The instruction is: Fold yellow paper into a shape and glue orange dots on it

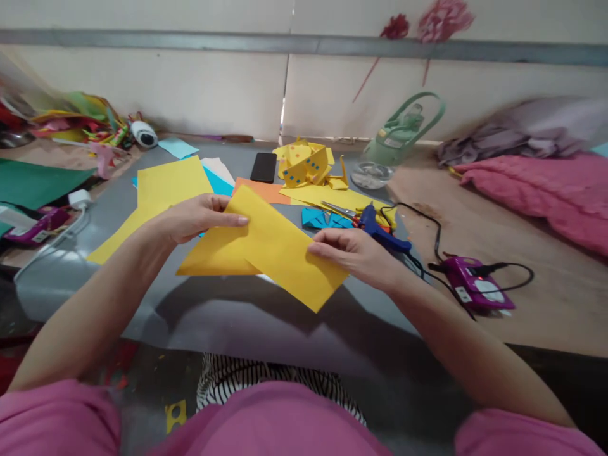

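A sheet of yellow paper (285,244) is held up above the grey mat, tilted down to the right. My left hand (202,217) pinches its upper left side, thumb on top. With thumb and fingers, my right hand (346,250) grips its right edge. Under it, a second yellow piece (216,256) spreads to the left below my left hand; whether it is joined to the first I cannot tell. Another yellow sheet (171,180) lies on the mat behind my left wrist. Scissors (338,209) and a blue glue gun (380,231) lie just beyond my right hand.
The grey mat (199,316) covers the table's middle. Behind lie a black phone (264,168), yellow dotted paper pieces (304,166) and blue folded paper (325,218). A green bottle (392,142) stands back right. Purple power strips (475,285) with cables sit at both sides.
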The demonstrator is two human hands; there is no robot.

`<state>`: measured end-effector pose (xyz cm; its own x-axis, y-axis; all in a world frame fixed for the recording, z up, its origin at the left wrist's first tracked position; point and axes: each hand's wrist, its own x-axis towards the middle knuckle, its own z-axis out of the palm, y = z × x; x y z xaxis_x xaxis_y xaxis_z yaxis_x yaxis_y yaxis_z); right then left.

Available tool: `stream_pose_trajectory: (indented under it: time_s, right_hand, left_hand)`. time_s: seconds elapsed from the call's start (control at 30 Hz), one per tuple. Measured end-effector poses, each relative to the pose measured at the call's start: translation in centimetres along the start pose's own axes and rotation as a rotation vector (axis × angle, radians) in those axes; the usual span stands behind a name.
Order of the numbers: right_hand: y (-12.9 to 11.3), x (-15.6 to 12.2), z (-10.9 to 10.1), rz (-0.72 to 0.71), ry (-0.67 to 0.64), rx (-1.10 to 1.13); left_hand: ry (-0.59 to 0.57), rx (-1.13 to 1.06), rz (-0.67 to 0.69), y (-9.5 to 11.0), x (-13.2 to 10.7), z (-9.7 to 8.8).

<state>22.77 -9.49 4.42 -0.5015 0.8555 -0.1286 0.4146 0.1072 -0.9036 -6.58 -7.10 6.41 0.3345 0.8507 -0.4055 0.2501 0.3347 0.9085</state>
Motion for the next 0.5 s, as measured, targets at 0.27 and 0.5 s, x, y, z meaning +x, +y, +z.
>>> stream_pose_trajectory:
  time_s: [0.27, 0.5]
  right_hand:
    - [4.2, -2.4, 2.0, 0.133, -0.072, -0.016]
    - [5.2, -6.0, 0.8, 0.175, -0.05, -0.045]
  left_hand:
    - [0.007, 0.028, -0.101, -2.9, 0.1, -0.4]
    - [-0.02, 0.079, -0.096, -4.7, 0.8, -3.0]
